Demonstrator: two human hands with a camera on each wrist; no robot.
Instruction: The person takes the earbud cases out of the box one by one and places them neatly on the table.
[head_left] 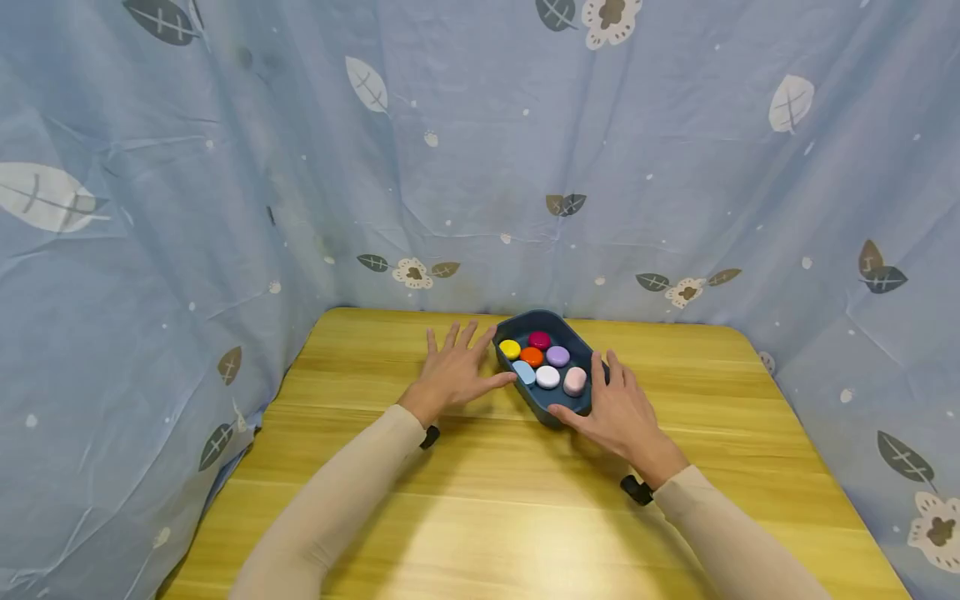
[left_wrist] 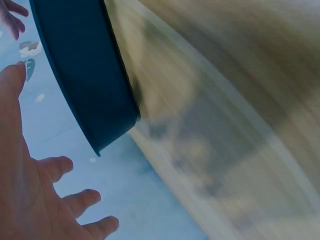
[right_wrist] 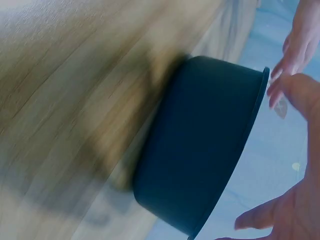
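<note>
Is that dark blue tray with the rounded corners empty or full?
Neither, it's partly filled: seven small, smooth, differently coloured pieces lie inside the dark blue tray, with its bare bottom showing beside them.

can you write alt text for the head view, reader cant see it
A person's left hand and right hand flank a dark blue tray of seven rounded pieces: yellow, magenta, orange, lilac, light blue, white and pink. Below is a wooden table; behind, a blue curtain printed with leaves and flowers.
</note>
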